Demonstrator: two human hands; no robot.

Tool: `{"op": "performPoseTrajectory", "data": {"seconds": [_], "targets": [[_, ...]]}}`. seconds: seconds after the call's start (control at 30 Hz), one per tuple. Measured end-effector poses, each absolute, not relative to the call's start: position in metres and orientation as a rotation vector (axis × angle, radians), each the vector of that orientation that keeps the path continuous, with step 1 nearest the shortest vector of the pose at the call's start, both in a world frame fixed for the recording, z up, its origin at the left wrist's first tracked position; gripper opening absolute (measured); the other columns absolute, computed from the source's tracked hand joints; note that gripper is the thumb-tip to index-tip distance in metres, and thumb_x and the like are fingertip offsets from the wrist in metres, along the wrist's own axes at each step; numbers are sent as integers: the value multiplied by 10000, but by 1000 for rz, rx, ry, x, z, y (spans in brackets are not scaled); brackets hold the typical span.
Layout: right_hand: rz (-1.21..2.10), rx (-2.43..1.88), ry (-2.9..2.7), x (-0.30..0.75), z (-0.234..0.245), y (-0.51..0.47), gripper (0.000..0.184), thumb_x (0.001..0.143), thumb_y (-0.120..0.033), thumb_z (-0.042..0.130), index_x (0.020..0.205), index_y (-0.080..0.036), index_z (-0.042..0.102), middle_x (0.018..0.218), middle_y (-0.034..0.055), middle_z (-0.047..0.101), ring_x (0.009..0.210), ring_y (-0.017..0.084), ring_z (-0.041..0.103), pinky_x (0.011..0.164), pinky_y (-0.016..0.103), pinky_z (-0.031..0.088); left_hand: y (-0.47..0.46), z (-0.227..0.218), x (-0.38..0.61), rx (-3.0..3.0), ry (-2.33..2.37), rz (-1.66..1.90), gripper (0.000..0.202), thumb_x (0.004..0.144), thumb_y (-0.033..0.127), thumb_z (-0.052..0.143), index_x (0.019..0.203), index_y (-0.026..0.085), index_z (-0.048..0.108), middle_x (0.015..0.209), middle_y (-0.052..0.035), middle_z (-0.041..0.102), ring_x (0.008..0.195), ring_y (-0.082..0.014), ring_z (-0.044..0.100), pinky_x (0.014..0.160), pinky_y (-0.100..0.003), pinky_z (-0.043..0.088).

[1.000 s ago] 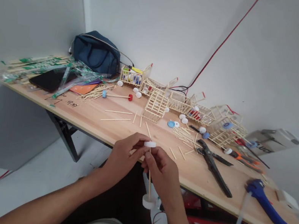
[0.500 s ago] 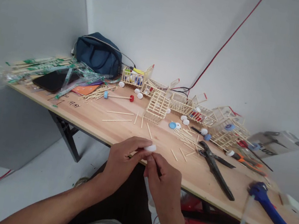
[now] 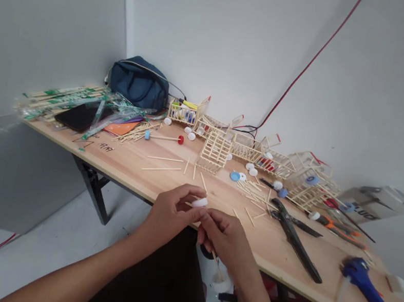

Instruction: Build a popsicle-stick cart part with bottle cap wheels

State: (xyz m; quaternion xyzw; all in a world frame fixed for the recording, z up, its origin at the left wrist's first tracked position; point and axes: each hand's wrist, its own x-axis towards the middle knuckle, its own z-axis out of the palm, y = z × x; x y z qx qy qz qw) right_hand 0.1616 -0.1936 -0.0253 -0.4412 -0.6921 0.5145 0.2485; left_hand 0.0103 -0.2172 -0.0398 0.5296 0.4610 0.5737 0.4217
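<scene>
Blue bag [image 3: 139, 85] behind a flat black object [image 3: 77, 116], red cable [image 3: 310, 65] along the wall [image 3: 216, 28]

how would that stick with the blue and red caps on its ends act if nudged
The stick would probably roll, since the round blue cap and red cap sit on its ends like wheels. It looks light and fairly stiff, being thin, straight and apparently wooden.

Dark capitals on the tilted box [image 3: 378, 203] near the right end of the tabletop's [image 3: 131, 172] back edge read "LUC", with a further letter, perhaps K, less clear. Close to the front edge, towards the left corner, black handwriting [image 3: 104, 147] marks the wood; it looks like figures with a slash, too small to read surely.
</scene>
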Motion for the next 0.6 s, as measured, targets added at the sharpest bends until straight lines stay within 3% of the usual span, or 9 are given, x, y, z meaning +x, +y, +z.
{"op": "performPoseTrajectory", "data": {"seconds": [0.17, 0.27, 0.33, 0.6], "targets": [[1264, -1093, -2174, 157, -7, -161, 415, 911, -438, 447, 761, -147, 700, 577, 15, 651, 490, 105, 544, 471, 203, 389, -203, -32, -11, 1253, 1152, 1451, 239, 744, 277, 686, 953, 162, 693, 915, -50, 720, 786, -158, 674, 721, -262, 553], [848, -1064, -2144, 156, 8, -138, 386, 919, -441, 446, 936, -178, 727, 858, 63, 734, 774, 179, 654, 632, 265, 479, -189, -27, -45, 1128, 1239, 1646, 310, 699, 324, 736, 953, 156, 678, 967, -52, 714, 888, -175, 676, 809, -268, 530], [704, -1042, -2048, 155, 12, -124, 401, 927, -461, 433, 1024, -188, 709, 1008, 85, 724, 887, 206, 657, 705, 305, 499, -177, -28, -73, 1130, 1372, 1740, 340, 682, 349, 745, 946, 150, 664, 936, -45, 706, 827, -165, 679, 784, -266, 522], [764, -1008, -2045, 132, -23, -102, 413, 934, -437, 410, 1042, -148, 684, 950, 85, 726, 829, 186, 671, 713, 314, 525, -134, -53, -135, 1215, 2010, 1762, 234, 700, 334, 659, 832, 141, 675, 763, -29, 675, 690, -153, 588, 680, -266, 446]]}}
